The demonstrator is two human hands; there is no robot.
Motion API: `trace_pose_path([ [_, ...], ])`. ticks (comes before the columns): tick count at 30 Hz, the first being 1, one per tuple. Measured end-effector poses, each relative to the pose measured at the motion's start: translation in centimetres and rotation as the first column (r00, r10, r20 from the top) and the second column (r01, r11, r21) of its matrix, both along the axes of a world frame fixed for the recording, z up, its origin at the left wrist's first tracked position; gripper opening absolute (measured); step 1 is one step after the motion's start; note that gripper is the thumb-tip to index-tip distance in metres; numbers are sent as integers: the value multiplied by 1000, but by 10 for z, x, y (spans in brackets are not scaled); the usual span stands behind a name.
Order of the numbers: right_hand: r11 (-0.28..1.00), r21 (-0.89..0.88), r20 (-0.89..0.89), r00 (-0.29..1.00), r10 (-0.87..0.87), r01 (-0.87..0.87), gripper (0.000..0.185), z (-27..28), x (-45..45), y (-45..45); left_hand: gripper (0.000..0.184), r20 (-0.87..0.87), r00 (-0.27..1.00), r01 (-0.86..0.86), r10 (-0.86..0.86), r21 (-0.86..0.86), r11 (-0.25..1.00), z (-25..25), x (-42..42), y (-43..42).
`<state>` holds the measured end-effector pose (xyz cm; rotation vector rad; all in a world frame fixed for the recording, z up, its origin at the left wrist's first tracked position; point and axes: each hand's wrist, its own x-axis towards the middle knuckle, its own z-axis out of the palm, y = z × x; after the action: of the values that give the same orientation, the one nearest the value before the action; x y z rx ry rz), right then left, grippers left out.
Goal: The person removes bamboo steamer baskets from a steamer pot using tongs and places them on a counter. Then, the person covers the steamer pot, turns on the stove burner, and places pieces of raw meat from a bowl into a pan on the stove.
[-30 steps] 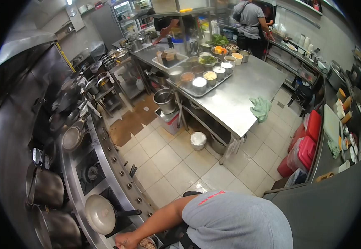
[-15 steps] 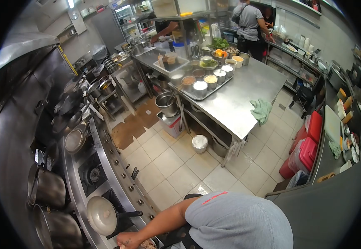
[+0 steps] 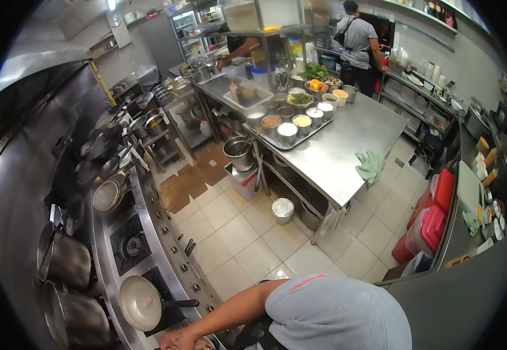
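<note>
My right hand [image 3: 177, 339] is at the bottom edge, with my forearm and grey sleeve reaching in from the right. Its fingers are largely cut off by the frame, so I cannot make out their grip. Right beside it is a container of chopped, pinkish-brown food [image 3: 204, 343], partly hidden by the wrist. A pale pan [image 3: 141, 303] with a dark handle rests on the stove [image 3: 153, 238], just above the hand. My left hand is out of view.
Large pots [image 3: 69, 262] stand left of the stove. A steel table [image 3: 346, 149] bears a tray of filled containers [image 3: 288, 142] and a green cloth [image 3: 370, 168]. Red bins [image 3: 431, 227] line the right. One person [image 3: 358, 44] stands at the back counter; another person's arm [image 3: 239, 51] reaches over the table.
The view has shifted slightly, so the table sits lower in it. My right hand stays beside the food container. The person at the back now shows a dark cap.
</note>
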<state>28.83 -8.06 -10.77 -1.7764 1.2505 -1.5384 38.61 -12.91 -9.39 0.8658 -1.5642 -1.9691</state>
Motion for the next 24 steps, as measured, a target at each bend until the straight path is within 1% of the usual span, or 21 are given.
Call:
trace_pose_path([
  [4, 998, -52, 57, 998, 35, -32, 22, 0, 12, 3, 60, -15, 1000, 16, -16, 5, 1000, -3, 5, -1],
  [6, 999, -10, 146, 988, -48, 50, 19, -3, 15, 5, 60, -24, 999, 34, -34, 10, 999, -4, 8, -1],
  [7, 998, -8, 145, 988, -58, 60, 19, -2, 16, 6, 60, -29, 999, 45, -44, 8, 999, -5, 9, -2],
  [9, 987, 80, 49, 988, -145, 141, 16, 3, 15, 11, 59, -43, 997, 70, -69, 11, 998, -4, 10, -1],
  [10, 985, 80, 48, 986, -158, 154, 16, 10, 13, 20, 59, -48, 996, 81, -81, 11, 997, -4, 9, -1],
  [12, 994, 102, 291, 954, -70, 42, 21, 25, 8, 41, 59, -60, 992, 113, -112, 8, 994, -1, 7, 2],
  [13, 994, 99, 288, 954, -81, 54, 21, 23, 7, 39, 59, -67, 990, 126, -125, 5, 992, 1, 6, 3],
  [15, 980, 130, 527, 827, -198, 152, 14, 21, 5, 39, 59, -77, 985, 155, -155, 3, 988, 4, 3, 7],
  [16, 979, 127, 526, 826, -203, 160, 14, 25, 2, 45, 58, -78, 982, 172, -171, -1, 985, 6, 1, 10],
  [18, 960, 189, 534, 799, -278, 207, 7, 40, -8, 64, 58, -86, 976, 199, -199, -11, 980, 12, -4, 16],
  [19, 959, 183, 532, 799, -280, 214, 7, 48, -14, 75, 58, -93, 972, 216, -216, -10, 976, 14, -6, 19],
  [21, 957, 248, 579, 768, -273, 152, 10, 61, -30, 98, 58, -96, 963, 249, -251, -24, 968, 20, -16, 32],
  [22, 957, 241, 578, 768, -276, 163, 10, 65, -40, 110, 58, -104, 959, 264, -265, -27, 964, 23, -22, 38],
  [24, 960, 239, 565, 782, -262, 149, 20, 66, -63, 136, 57, -111, 946, 304, -306, -31, 952, 28, -37, 55],
])
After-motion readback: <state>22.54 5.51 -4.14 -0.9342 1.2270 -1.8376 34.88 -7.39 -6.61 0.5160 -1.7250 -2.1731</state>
